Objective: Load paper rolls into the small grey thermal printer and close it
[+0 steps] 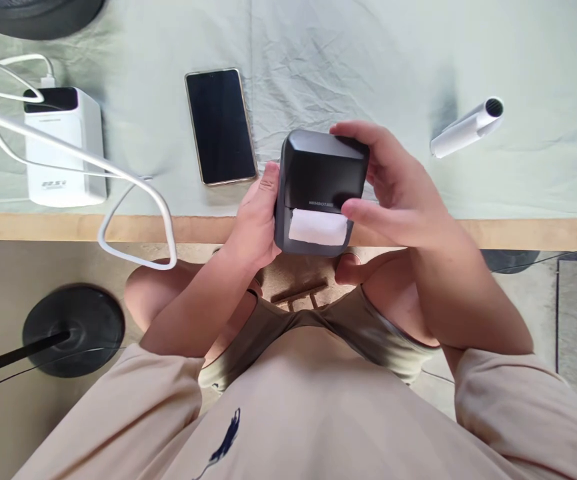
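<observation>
I hold a small black label printer (327,173) just above the table's front edge. A white strip of label paper (317,227) sticks out of the slot on its near side. My left hand (259,217) is closed around the printer's left side, its thumb along the edge. On the other side, my right hand (391,177) grips the right side, with fingers at the far corner and the thumb near the paper's right end. The fingertips under the printer are hidden. Left of the printer, a dark-screened phone (221,127) lies face up on the cloth.
A white power bank (65,153) stands on the left, and its white cable (161,200) loops past the table edge. To the right lies a white rolled tube (461,131) with a dark open end. A black round base (73,330) stands on the floor.
</observation>
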`<state>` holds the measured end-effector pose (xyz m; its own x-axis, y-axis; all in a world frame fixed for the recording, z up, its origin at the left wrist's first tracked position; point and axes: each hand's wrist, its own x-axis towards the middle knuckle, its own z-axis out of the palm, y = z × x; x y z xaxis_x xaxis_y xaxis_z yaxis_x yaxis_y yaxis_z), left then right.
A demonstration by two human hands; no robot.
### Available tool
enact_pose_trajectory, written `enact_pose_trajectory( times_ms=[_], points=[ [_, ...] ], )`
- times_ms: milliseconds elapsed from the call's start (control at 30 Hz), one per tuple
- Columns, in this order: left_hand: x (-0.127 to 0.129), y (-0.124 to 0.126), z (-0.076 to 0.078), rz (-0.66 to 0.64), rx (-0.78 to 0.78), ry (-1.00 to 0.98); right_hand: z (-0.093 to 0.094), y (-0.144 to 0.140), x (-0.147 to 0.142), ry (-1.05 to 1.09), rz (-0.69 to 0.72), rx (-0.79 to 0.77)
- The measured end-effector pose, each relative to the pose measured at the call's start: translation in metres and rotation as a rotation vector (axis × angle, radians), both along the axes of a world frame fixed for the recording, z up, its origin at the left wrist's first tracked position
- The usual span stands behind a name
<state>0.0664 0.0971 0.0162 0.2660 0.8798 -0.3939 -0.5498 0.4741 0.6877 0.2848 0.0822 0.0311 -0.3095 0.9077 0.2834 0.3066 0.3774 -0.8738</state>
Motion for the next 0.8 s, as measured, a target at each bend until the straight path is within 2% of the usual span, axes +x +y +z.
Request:
enact_pose_trajectory(
  times_ms=[100,167,333,400,467,533,700,800],
  points=[
    [0.003,0.001,0.001,0.023,-0.008,0.015,0.006,-0.002,0.005,-0.044,0.053,-0.020],
    [0.005,0.003,0.002,-0.003,-0.033,0.018,0.010,-0.001,0.005,-0.087,-0.013,0.032],
    [0.010,0.007,0.006,0.002,-0.086,0.081,0.022,0.005,-0.009,-0.023,-0.559,0.341],
    [0.009,0.005,0.006,-0.036,-0.029,0.061,0.027,0.005,-0.017,0.049,-0.625,0.400],
    [0.008,0.003,0.005,-0.105,0.046,0.021,0.032,0.003,-0.020,0.087,-0.584,0.380],
    [0.006,0.001,0.004,-0.119,0.094,0.021,0.035,0.000,-0.019,0.007,-0.493,0.317],
    [0.004,-0.003,0.007,-0.153,0.176,0.027,0.035,-0.005,-0.009,-0.555,-0.231,0.231],
    [0.003,-0.006,0.010,-0.174,0.192,0.044,0.042,-0.005,-0.016,-0.794,-0.228,0.108]
  ],
)
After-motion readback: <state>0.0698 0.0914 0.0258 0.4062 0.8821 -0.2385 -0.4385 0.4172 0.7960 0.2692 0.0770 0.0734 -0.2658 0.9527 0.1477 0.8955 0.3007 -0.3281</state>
